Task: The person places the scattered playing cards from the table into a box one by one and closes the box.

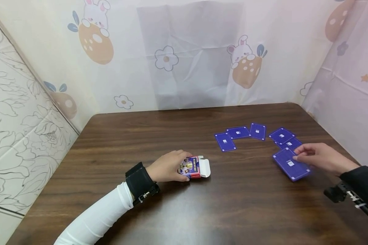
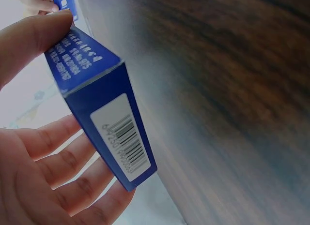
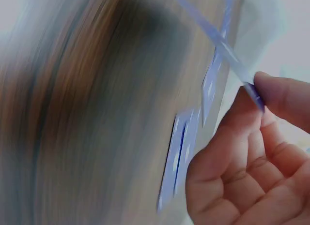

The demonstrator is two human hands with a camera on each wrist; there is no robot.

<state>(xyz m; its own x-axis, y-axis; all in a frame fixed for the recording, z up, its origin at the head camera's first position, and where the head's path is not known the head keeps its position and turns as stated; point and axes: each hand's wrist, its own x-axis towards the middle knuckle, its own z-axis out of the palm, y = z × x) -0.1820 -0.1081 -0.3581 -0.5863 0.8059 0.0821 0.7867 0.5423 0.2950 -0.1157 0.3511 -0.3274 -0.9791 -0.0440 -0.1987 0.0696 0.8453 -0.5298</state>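
My left hand [image 1: 168, 166] grips the card box [image 1: 192, 167], steadying it on the table [image 1: 141, 136]; my right hand [image 1: 320, 157] pinches one card [image 1: 289, 164] by its edge to lift it.

The head camera looks forward and down from above the person's chest, taking in the whole brown counter [image 1: 159, 129], both forearms and the curtain wall behind. The left wrist camera sits tight under the left hand [image 2: 43, 162], looking along the fingers at the card box [image 2: 109, 123] with the counter running past on the right — the same box [image 1: 192, 167] the head view shows. The right wrist camera, equally close and blurred, looks past the right hand [image 3: 252, 162] at the blue cards [image 3: 186, 138] — those the head view shows too [image 1: 289, 164]
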